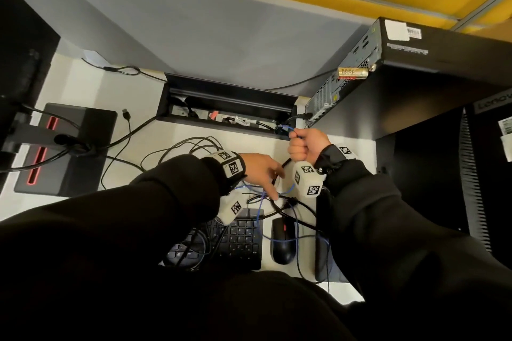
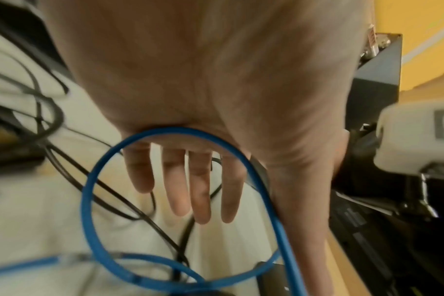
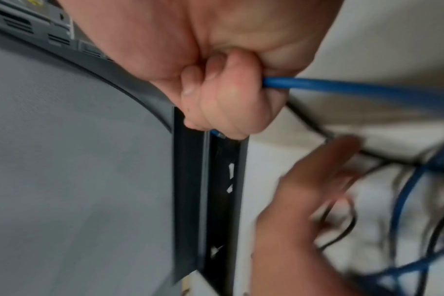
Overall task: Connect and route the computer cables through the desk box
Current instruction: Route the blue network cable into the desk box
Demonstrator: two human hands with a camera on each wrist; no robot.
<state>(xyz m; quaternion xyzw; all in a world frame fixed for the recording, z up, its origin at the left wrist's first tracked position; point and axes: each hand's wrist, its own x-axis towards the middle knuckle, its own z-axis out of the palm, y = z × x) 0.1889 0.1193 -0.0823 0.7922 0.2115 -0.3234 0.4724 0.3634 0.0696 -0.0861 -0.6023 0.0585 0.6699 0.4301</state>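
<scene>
The blue cable (image 1: 291,130) sits in my clenched right hand (image 1: 307,145), just in front of the desk box (image 1: 227,108). My left hand (image 1: 261,171) spreads flat-fingered over tangled black cables (image 1: 177,149); keyboard (image 1: 235,241) and mouse (image 1: 282,241) lie nearer me.

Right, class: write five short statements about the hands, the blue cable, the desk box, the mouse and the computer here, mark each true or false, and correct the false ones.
1. The right hand grips the thin blue network cable in a fist. True.
2. The left hand is clenched round a plug. False: its fingers are spread straight over loose cables.
3. The black recessed desk box has its lid shut. False: it is open, with cables inside.
4. The black mouse lies beside the black keyboard. True.
5. The black desktop computer stands left of the box. False: it is on the right.
</scene>
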